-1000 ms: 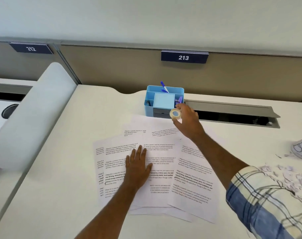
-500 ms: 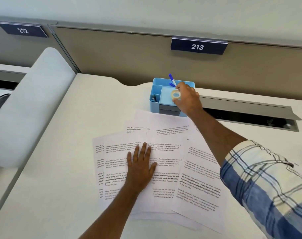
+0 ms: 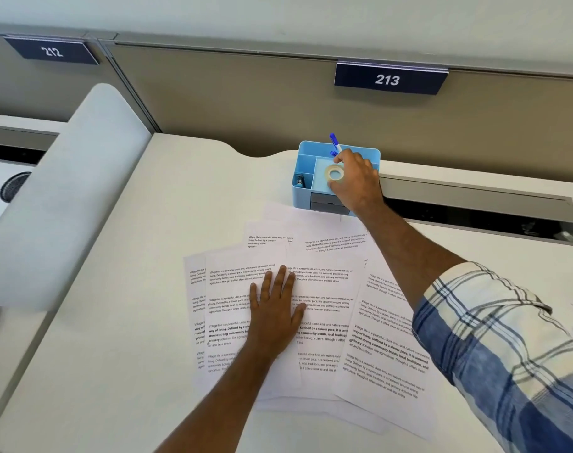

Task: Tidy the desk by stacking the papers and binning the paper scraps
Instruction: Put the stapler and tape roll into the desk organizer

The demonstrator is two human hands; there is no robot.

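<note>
Several printed white papers [image 3: 324,325] lie fanned and overlapping on the white desk [image 3: 121,338]. My left hand [image 3: 273,313] rests flat on them with straight fingers. My right hand [image 3: 357,181] reaches into the blue desk organizer [image 3: 306,158] at the back and pinches a roll of clear tape [image 3: 335,173] over its middle compartment. A blue pen [image 3: 335,142] stands in the organizer behind my fingers. No paper scraps show in this view.
A grey partition with plates 212 [image 3: 51,51] and 213 [image 3: 388,80] runs along the back. An open cable slot [image 3: 487,220] lies right of the organizer. A rounded white divider [image 3: 59,204] borders the desk on the left.
My right hand has carried the tape roll from above the papers back into the organizer. The view shifted left, so the scraps at the right edge dropped out. My left hand stayed put.
</note>
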